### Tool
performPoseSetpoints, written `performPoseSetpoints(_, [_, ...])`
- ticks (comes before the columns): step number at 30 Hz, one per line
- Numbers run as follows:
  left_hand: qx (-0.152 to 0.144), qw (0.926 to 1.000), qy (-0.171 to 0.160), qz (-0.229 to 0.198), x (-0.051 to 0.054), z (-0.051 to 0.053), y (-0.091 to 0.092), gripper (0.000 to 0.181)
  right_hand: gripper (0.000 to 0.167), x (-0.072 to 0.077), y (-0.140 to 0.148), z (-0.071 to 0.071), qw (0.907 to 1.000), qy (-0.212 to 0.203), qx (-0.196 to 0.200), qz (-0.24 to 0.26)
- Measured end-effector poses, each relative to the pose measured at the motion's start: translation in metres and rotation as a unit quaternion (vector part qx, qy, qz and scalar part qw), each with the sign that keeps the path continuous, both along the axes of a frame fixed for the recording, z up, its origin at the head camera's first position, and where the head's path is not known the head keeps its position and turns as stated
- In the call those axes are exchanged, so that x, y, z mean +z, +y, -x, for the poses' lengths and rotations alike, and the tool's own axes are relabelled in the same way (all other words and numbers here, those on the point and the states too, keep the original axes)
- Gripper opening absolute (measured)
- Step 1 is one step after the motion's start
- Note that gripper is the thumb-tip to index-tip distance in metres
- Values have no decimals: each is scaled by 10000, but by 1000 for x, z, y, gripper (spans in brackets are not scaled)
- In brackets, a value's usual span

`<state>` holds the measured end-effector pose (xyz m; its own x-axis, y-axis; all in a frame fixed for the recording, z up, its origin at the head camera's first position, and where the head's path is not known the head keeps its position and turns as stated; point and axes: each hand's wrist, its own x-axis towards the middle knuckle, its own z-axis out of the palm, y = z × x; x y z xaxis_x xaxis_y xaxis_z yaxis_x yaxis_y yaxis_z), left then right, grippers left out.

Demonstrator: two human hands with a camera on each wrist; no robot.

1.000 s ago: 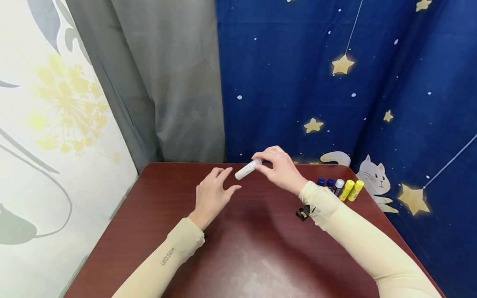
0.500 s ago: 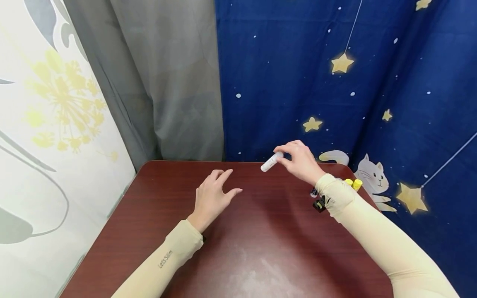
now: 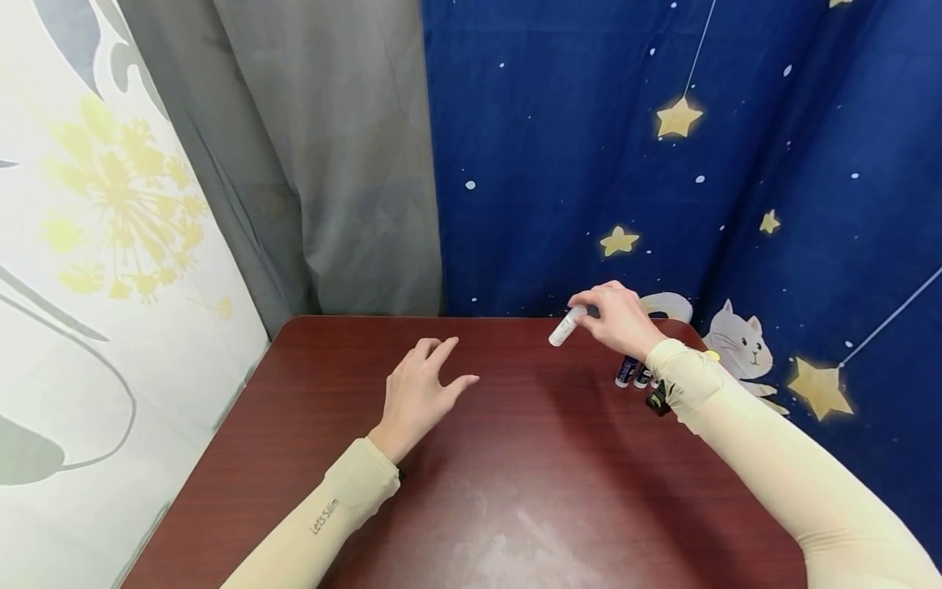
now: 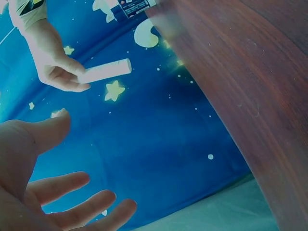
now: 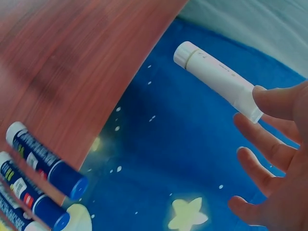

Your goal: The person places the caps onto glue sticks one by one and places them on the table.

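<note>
My right hand [image 3: 621,321] pinches one end of a white glue stick [image 3: 565,327] between thumb and fingers. In the right wrist view the glue stick [image 5: 219,79] tilts, its capped end pointing away from the hand. It is held up above the far part of the table. My left hand [image 3: 421,394] hovers over the table with thumb and fingers spread and nothing between them. Just below the right hand, blue glue sticks [image 3: 625,372] with white ends stand in a row, partly hidden by the right wrist and sleeve.
The dark red table [image 3: 471,458] has its far edge against a grey curtain [image 3: 368,164] and a blue star-patterned curtain [image 3: 552,147]. In the right wrist view, several glue sticks [image 5: 34,195] line up near the table edge. A bit of yellow [image 3: 711,356] shows behind the right sleeve.
My right hand has carried the white glue stick to the right, away from the left hand and toward the row. The sleeve now covers most of the yellow sticks. The left hand has barely moved.
</note>
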<state>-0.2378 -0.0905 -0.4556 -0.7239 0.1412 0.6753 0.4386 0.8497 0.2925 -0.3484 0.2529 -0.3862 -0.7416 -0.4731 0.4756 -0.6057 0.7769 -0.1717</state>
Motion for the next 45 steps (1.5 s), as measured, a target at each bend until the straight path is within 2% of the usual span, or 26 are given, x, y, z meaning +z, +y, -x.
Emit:
performPoseSetpoints(6, [-77, 9999, 87, -20, 0, 0, 1, 66, 20, -5, 11, 6, 9986, -170, -267, -425])
performPoseSetpoints(13, [-129, 9998, 117, -44, -3, 0, 2, 66, 22, -21, 21, 14, 9946, -331, -461, -864])
performPoseSetpoints(21, [-107, 9999, -45, -41, -6, -1, 3, 67, 22, -34, 28, 17, 9870, -829, -609, -1233])
performPoseSetpoints(31, [-155, 9999, 2, -54, -8, -2, 1, 68, 20, -47, 40, 22, 9768, -1183, -723, -1631])
performPoseSetpoints(35, [-151, 9999, 27, -34, -9, -2, 3, 67, 19, -48, 42, 23, 9754, -1215, -692, -1705])
performPoseSetpoints(45, [-138, 9998, -174, 24, -9, -1, 2, 68, 18, -53, 46, 24, 9756, -1196, -675, -1715])
